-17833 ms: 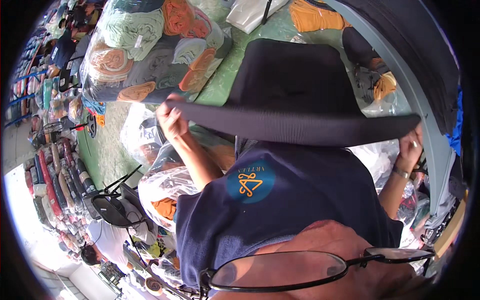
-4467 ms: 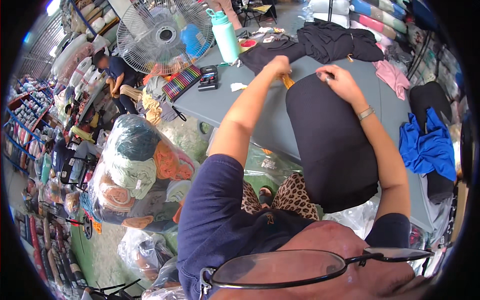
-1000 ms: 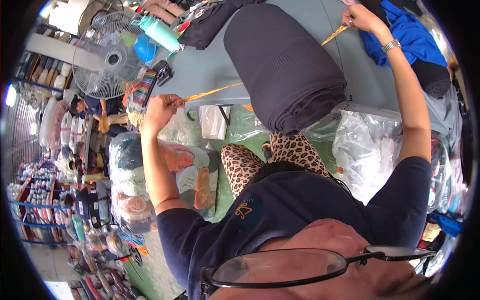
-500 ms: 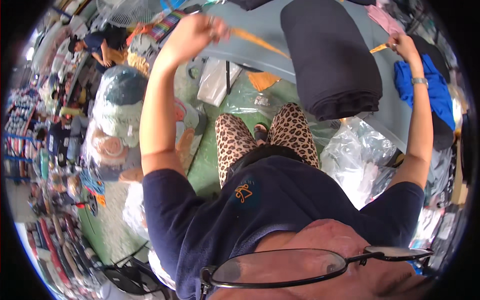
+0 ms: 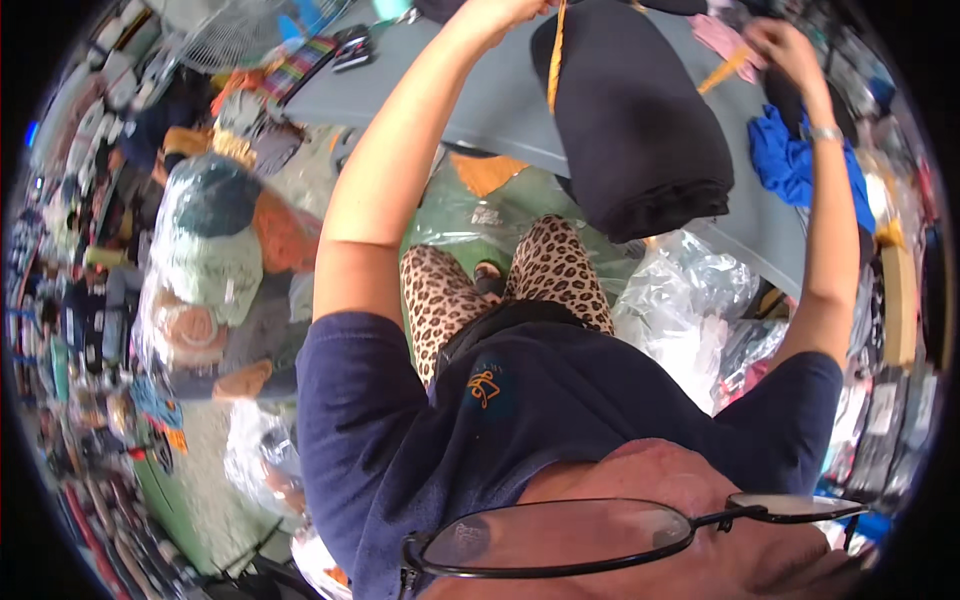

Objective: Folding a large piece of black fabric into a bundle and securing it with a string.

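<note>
Tabletop: I see the grey tabletop (image 5: pixel 470 100) ahead.
Fabric: a black rolled bolt of cloth (image 5: pixel 640 140) overhangs its near edge.
Tape: a thin orange measuring tape (image 5: pixel 553 60) crosses it.
Hands: my left hand (image 5: pixel 500 12) and right hand (image 5: pixel 785 45) each pinch the tape.

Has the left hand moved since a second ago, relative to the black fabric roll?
Yes. The left hand has swung from far left of the black roll to right beside its top, pulling the orange tape over it.

Orange tape (image 5: pixel 553 60) over black fabric roll (image 5: pixel 640 130)
</note>
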A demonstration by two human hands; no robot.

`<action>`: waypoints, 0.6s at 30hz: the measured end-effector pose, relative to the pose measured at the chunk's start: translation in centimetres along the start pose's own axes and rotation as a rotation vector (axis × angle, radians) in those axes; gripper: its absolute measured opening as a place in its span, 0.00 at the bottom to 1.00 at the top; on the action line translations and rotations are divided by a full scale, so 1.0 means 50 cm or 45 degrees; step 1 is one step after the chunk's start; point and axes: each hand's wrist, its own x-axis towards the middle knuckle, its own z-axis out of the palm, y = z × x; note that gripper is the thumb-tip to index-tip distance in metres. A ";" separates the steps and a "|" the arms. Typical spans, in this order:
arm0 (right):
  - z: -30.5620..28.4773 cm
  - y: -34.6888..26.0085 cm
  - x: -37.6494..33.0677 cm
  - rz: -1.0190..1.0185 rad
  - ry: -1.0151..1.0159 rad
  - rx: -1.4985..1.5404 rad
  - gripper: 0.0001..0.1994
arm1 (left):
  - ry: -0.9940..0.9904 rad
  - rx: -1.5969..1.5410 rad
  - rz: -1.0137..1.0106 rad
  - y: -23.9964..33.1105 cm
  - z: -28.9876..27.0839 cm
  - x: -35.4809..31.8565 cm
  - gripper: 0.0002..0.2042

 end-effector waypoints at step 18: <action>0.020 -0.359 0.128 -0.233 -0.121 0.553 0.06 | -0.331 1.632 1.184 0.004 0.221 0.012 0.08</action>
